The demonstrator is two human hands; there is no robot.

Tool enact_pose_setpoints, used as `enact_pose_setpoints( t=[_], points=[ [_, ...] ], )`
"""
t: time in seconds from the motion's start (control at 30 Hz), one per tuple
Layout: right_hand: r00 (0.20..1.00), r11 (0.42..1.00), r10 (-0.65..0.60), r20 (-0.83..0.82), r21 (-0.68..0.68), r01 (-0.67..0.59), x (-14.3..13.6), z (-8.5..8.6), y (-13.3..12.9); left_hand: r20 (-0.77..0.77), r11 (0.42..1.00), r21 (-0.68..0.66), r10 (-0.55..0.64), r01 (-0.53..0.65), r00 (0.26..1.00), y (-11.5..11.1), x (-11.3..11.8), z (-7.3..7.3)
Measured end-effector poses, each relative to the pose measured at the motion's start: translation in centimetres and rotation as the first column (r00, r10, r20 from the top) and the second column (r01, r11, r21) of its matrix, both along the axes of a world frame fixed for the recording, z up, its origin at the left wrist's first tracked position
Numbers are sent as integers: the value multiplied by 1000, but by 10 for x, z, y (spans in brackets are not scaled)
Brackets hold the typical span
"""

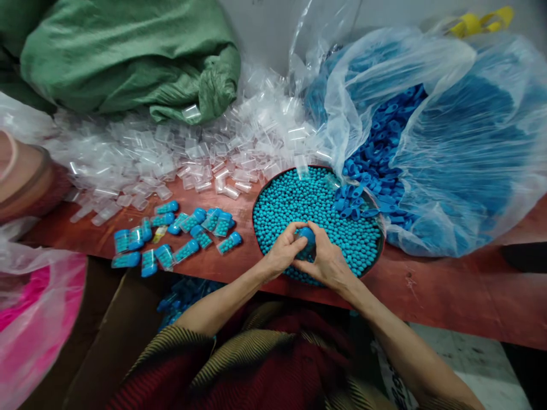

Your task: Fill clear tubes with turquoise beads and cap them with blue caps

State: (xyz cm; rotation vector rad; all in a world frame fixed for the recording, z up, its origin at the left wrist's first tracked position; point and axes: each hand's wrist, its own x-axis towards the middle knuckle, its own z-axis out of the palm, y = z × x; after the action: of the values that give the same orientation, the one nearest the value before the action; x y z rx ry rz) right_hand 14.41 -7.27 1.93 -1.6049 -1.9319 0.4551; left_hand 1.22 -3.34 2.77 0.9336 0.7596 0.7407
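Above a round tray (pixel 255 219) of small blue balls (pixel 294 199), my left hand (pixel 282 249) and my right hand (pixel 328 261) meet around a small clear container with a blue cap (pixel 306 234). The fingers of both hands are closed on it, and they hide much of its body. Loose blue plastic caps (pixel 351 200) spill over the tray's right side. To the left, several clear containers filled with blue balls and closed with blue caps (pixel 187 250) lie on the reddish table (pixel 239 265).
Many empty clear containers (pixel 166 154) are heaped along the back. A green sack (pixel 132 57) stands behind them. At right, a large plastic bag (pixel 465 148) holds blue caps. A pinkish tub (pixel 25 176) sits far left, above a bag with pink contents (pixel 47 313).
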Motion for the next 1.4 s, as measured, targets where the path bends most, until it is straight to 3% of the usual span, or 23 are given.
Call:
enact_pose_setpoints(
  t=[0.17,0.27,0.33,0.4,0.5,0.57,0.6,0.67,0.77,0.83,0.9,1.03,1.17,1.23,1.3,1.4],
  points=[
    [995,998,-53,80,49,49,-17,-4,-3,-185,991,123,72,-49,980,-7,1,-6],
    [997,999,51,62,-21,-50,-24,-2,-2,-366,959,282,114,-7,924,-8,-16,1],
    [989,990,136,62,-48,-133,-23,1,-1,-513,904,428,218,27,830,-5,-40,8],
    [986,987,155,57,-43,-152,-17,2,0,-619,821,571,415,19,667,2,-74,12],
    [993,995,102,54,-28,-100,-1,-2,2,-651,677,735,695,27,305,14,-127,11],
    [994,996,86,73,-13,-85,9,-6,3,-633,631,774,773,48,46,19,-151,6],
    [993,997,80,88,0,-80,13,-8,2,-619,620,781,784,66,-47,21,-157,2],
    [989,997,60,134,48,-67,16,-11,2,-610,623,768,782,149,-126,24,-157,-6],
    [959,984,103,264,116,-137,11,-10,1,-680,641,665,732,383,-44,32,-139,-23],
    [899,953,238,367,89,-289,4,-7,2,-737,626,575,676,526,2,40,-129,-35],
    [804,885,410,431,23,-464,-1,-6,5,-764,606,515,646,606,3,47,-127,-46],
    [632,725,612,475,-18,-689,1,-14,25,-744,583,498,667,642,-29,52,-147,-56],
    [543,624,648,534,37,-780,16,-28,56,-708,564,551,706,615,-14,45,-165,-57],
    [560,645,619,551,50,-762,22,-32,68,-669,551,612,743,568,0,42,-163,-55],
    [626,729,558,545,38,-684,25,-32,74,-620,508,693,782,512,63,44,-152,-49],
    [748,862,450,488,-18,-507,28,-25,74,-558,431,805,783,407,274,55,-121,-36]
  ],
)
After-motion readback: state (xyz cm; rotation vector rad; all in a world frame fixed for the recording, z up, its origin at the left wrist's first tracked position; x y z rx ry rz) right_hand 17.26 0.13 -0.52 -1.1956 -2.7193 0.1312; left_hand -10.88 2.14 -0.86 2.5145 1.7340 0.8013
